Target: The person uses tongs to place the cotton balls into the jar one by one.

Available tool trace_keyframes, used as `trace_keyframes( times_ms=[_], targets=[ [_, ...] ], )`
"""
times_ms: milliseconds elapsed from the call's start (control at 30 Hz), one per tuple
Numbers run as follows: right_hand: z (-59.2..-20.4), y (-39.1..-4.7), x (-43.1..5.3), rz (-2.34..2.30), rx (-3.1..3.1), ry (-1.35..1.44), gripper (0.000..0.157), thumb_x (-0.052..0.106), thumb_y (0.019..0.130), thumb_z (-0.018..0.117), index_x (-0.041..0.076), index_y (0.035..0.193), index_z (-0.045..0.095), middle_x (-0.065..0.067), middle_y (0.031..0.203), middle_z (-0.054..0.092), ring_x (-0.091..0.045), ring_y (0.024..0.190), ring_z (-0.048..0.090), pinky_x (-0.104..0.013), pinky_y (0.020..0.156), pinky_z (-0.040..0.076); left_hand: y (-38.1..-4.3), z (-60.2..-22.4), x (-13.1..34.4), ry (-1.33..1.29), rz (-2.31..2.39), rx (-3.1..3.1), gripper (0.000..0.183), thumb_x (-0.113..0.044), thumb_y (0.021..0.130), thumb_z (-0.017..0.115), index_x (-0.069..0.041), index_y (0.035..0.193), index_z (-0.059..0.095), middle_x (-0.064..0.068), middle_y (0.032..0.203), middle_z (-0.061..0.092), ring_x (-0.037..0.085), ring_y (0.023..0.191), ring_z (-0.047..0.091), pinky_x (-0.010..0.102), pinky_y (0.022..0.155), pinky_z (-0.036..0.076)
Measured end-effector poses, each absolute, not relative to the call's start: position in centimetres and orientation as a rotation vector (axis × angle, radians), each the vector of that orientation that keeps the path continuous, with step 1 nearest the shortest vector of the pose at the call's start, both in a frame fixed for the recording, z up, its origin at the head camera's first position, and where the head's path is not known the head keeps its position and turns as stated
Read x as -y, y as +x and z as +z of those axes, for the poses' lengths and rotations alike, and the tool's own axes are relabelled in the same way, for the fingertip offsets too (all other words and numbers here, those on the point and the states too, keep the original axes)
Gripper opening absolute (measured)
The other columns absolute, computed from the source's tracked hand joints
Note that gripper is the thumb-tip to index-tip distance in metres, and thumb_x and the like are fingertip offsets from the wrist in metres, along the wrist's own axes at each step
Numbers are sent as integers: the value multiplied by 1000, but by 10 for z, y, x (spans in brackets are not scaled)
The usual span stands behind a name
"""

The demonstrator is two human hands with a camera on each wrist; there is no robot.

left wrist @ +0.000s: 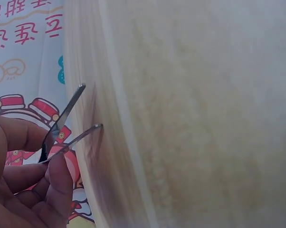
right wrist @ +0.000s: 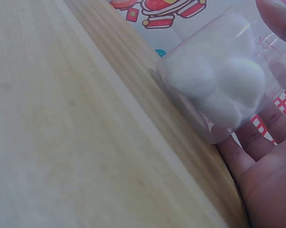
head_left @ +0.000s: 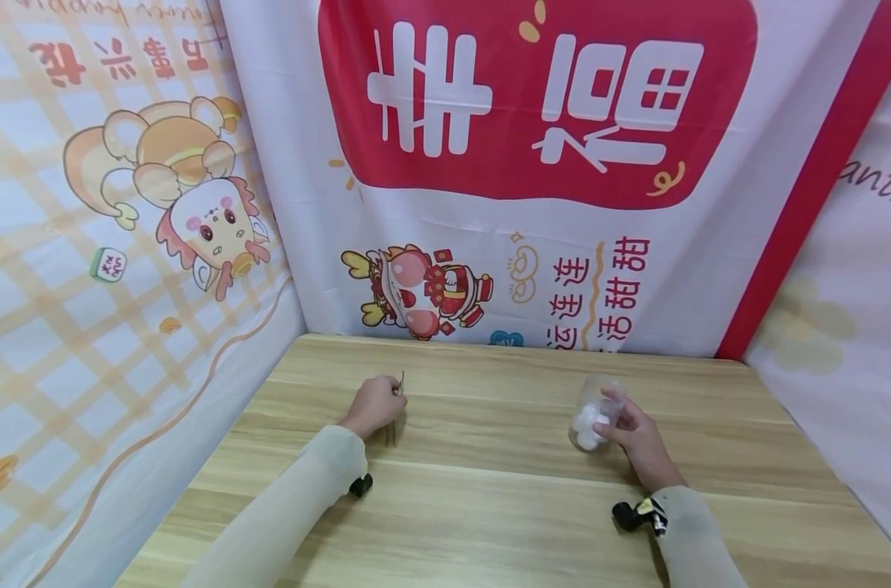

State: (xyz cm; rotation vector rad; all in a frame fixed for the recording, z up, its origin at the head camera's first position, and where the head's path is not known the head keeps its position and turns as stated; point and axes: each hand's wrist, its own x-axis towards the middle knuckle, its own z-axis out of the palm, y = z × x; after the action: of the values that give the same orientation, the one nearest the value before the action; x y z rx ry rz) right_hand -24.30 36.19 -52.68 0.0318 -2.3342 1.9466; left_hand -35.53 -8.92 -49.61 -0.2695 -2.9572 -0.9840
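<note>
Between thumb and fingers, my left hand (head_left: pixel 375 406) pinches a pair of metal tweezers (left wrist: pixel 67 110) at the left of the table. Their two arms are spread apart with nothing between the tips, which point down close over the wood in the left wrist view. Over on the right, my right hand (head_left: pixel 639 437) grips a clear plastic cup (head_left: pixel 584 400) by its side. White cotton balls (right wrist: pixel 240 81) lie in the lower part of the cup. The cup's base is right at the tabletop, and the cup leans slightly in the head view.
Both hands are over the far half of a light wood table (head_left: pixel 460 506). A white banner (head_left: pixel 298 163) with red print hangs along its back edge, and a checked cloth (head_left: pixel 41 327) hangs at the left. Small black cameras sit at both wrists.
</note>
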Motion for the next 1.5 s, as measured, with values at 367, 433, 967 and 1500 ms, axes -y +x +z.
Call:
trace_keyframes(
  times_ms=[367, 433, 967, 1500],
  targets=[
    [-531, -243, -362, 1962, 2298, 61, 74, 25, 87, 75, 9, 148, 37, -16, 140, 46, -11, 113, 54, -17, 89, 47, -358, -500, 91, -235, -940, 3018, 28, -8, 84, 61, -12, 60, 47, -2, 54, 39, 14, 47, 42, 27, 43, 35],
    [-531, -243, -362, 1958, 2298, 62, 74, 24, 87, 75, 9, 148, 37, -15, 140, 47, -11, 113, 54, -17, 89, 47, -359, -502, 93, -251, -905, 3018, 29, -7, 82, 61, -12, 58, 46, -2, 52, 38, 14, 46, 41, 26, 43, 35],
    [-528, -243, -361, 1977, 2294, 62, 71, 25, 87, 75, 13, 147, 40, -16, 139, 47, -12, 111, 55, -19, 88, 48, -363, -507, 96, -199, -801, 3075, 30, -5, 78, 62, -13, 55, 44, 0, 51, 38, 17, 47, 42, 28, 44, 35],
    [-529, -243, -362, 1977, 2292, 57, 73, 25, 86, 76, 14, 148, 39, -19, 141, 45, -12, 112, 56, -20, 89, 48, -362, -507, 96, -210, -819, 3076, 31, -4, 75, 64, -14, 55, 43, -1, 52, 31, 16, 47, 35, 28, 44, 32]
  ],
)
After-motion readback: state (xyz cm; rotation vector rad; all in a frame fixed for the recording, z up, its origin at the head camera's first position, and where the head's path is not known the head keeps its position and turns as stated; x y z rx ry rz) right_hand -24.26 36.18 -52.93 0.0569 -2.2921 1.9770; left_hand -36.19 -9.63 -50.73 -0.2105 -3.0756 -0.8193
